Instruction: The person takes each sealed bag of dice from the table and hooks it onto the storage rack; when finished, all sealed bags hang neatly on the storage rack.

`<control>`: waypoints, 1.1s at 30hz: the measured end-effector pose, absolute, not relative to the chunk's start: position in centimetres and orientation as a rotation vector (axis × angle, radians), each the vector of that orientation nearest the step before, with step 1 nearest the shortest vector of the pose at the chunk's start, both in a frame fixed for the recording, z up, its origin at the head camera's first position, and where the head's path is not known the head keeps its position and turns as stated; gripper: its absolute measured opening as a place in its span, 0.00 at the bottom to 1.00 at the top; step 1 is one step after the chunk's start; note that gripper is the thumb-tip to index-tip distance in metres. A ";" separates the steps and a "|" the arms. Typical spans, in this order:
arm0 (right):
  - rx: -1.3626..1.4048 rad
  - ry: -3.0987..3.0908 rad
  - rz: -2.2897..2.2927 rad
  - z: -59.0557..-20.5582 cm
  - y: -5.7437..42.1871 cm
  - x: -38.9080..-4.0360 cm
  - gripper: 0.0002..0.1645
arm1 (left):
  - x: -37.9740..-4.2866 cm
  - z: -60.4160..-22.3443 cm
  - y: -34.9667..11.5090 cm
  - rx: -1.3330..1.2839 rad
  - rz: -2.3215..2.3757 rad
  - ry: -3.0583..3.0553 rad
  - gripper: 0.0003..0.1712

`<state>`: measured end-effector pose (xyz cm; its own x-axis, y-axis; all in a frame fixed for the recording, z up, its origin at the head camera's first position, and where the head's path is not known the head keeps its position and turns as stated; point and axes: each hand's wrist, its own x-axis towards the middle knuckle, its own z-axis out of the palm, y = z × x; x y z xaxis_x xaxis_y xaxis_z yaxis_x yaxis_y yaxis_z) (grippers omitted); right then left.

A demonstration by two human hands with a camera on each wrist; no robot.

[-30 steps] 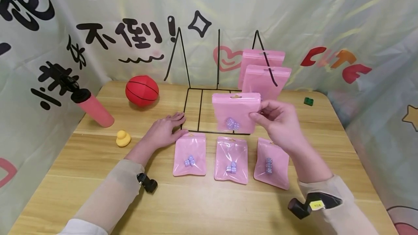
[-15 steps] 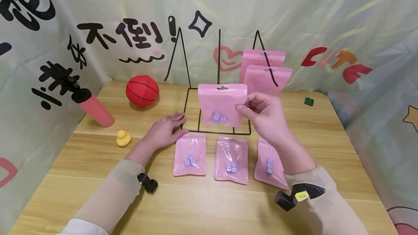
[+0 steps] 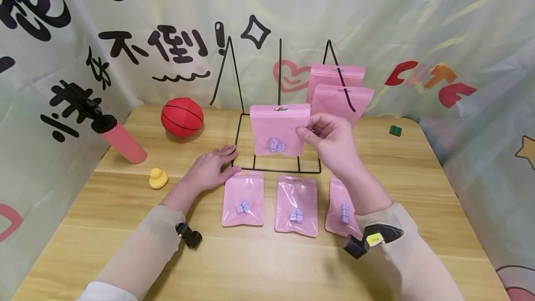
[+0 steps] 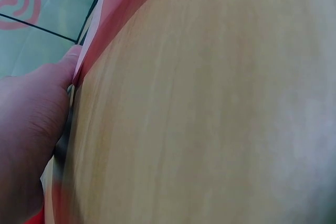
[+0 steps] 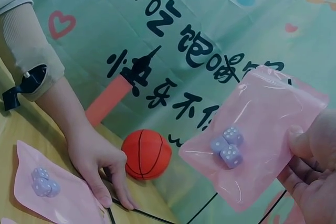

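Observation:
My right hand (image 3: 334, 140) pinches the right edge of a pink zip bag (image 3: 277, 127) between thumb and fingers. Light purple dice (image 5: 229, 159) lie at the bottom of this upright bag. In the head view its hang slot is right at the front end of the middle hook (image 3: 280, 68) of a black wire rack (image 3: 267, 170). My left hand (image 3: 209, 168) rests with extended fingers on the rack's front left corner. Two pink bags (image 3: 342, 101) hang from the right hook (image 3: 343, 78); the left hook (image 3: 220, 71) holds nothing.
Three more dice bags lie in front of the rack: a left bag (image 3: 244, 189), a middle bag (image 3: 296, 194) and a right bag (image 3: 338, 189). A yellow duck (image 3: 158, 179), red ball (image 3: 182, 117) and pink bottle (image 3: 125, 140) stand left. A green block (image 3: 395, 130) sits back right.
My right hand has carried the bag left and up, from in front of the right hook to the middle hook's end. The left hand has stayed on the rack.

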<state>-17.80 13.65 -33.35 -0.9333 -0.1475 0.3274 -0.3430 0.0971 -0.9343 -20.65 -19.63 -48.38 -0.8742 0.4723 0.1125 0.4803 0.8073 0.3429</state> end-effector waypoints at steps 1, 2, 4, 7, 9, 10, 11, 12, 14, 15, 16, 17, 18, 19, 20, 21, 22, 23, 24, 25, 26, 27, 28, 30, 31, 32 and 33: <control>0.504 -2.206 1.958 -33.3 13.5 -17.9 0.03 | -20.6 -48.4 -19.6 -0.785 -0.572 -2.961 0.36; 0.509 -2.202 1.961 -33.4 13.4 -17.9 0.04 | -20.7 -48.4 -19.6 -0.786 -0.566 -2.957 0.36; 0.518 -2.190 1.965 -33.4 13.3 -18.0 0.04 | -20.7 -48.5 -19.7 -0.792 -0.565 -2.951 0.36; 0.511 -2.180 1.960 -33.5 13.2 -18.1 0.04 | -20.7 -48.6 -19.7 -0.798 -0.561 -2.944 0.36; 0.495 -2.174 1.952 -33.6 13.2 -18.2 0.04 | -20.7 -48.6 -19.7 -0.801 -0.566 -2.941 0.36; 0.484 -2.173 1.950 -33.6 13.1 -18.3 0.04 | -20.7 -48.6 -19.7 -0.801 -0.567 -2.939 0.36; 0.474 -2.171 1.949 -33.6 13.1 -18.5 0.04 | -20.7 -48.6 -19.7 -0.802 -0.567 -2.939 0.37; 0.464 -2.166 1.951 -33.6 13.1 -18.5 0.04 | -20.7 -48.7 -19.7 -0.800 -0.567 -2.939 0.37; 0.442 -2.152 1.960 -33.6 12.9 -18.8 0.04 | -20.7 -48.7 -19.8 -0.801 -0.566 -2.939 0.37; 0.432 -2.145 1.968 -33.7 12.8 -18.9 0.04 | -20.7 -48.7 -19.8 -0.800 -0.565 -2.939 0.37; 0.423 -2.139 1.971 -33.7 12.7 -19.0 0.03 | -20.7 -48.8 -19.8 -0.802 -0.565 -2.938 0.37; 0.414 -2.134 1.972 -33.6 12.6 -19.2 0.03 | -20.7 -48.8 -19.8 -0.802 -0.564 -2.938 0.37; 0.402 -2.131 1.967 -33.6 12.5 -19.3 0.03 | -20.7 -48.8 -19.8 -0.801 -0.563 -2.938 0.37; 0.389 -2.129 1.960 -33.6 12.4 -19.5 0.04 | -20.7 -48.8 -19.8 -0.802 -0.562 -2.936 0.37; 0.381 -2.127 1.953 -33.6 12.3 -19.7 0.03 | -20.7 -48.8 -19.8 -0.800 -0.561 -2.937 0.37; 0.369 -2.126 1.941 -33.6 12.2 -19.8 0.03 | -20.7 -48.8 -19.8 -0.798 -0.559 -2.938 0.37; 0.358 -2.124 1.930 -33.6 12.1 -20.0 0.03 | -20.6 -48.8 -19.8 -0.796 -0.557 -2.939 0.37; 0.344 -2.121 1.919 -33.6 12.1 -20.1 0.04 | -20.6 -48.8 -19.8 -0.796 -0.560 -2.938 0.37; 0.333 -2.118 1.903 -33.6 12.0 -20.2 0.05 | -20.6 -48.7 -19.8 -0.796 -0.565 -2.938 0.36; 0.321 -2.117 1.891 -33.6 11.9 -20.3 0.05 | -20.6 -48.7 -19.7 -0.795 -0.572 -2.937 0.36; 0.309 -2.118 1.876 -33.5 11.8 -20.4 0.06 | -20.6 -48.6 -19.7 -0.793 -0.579 -2.938 0.36; 0.294 -2.121 1.857 -33.4 11.7 -20.5 0.07 | -20.6 -48.5 -19.7 -0.792 -0.587 -2.938 0.36; 0.280 -2.125 1.839 -33.4 11.6 -20.6 0.06 | -20.5 -48.4 -19.6 -0.792 -0.595 -2.938 0.36; 0.253 -2.139 1.796 -33.2 11.5 -20.9 0.04 | -20.5 -48.3 -19.6 -0.787 -0.604 -2.942 0.36; 0.236 -2.148 1.781 -33.1 11.4 -21.0 0.03 | -20.5 -48.2 -19.6 -0.785 -0.607 -2.945 0.36; 0.222 -2.155 1.766 -33.0 11.3 -21.1 0.03 | -20.4 -48.2 -19.5 -0.783 -0.607 -2.948 0.36; 0.209 -2.161 1.753 -32.9 11.3 -21.2 0.02 | -20.4 -48.2 -19.5 -0.781 -0.606 -2.951 0.36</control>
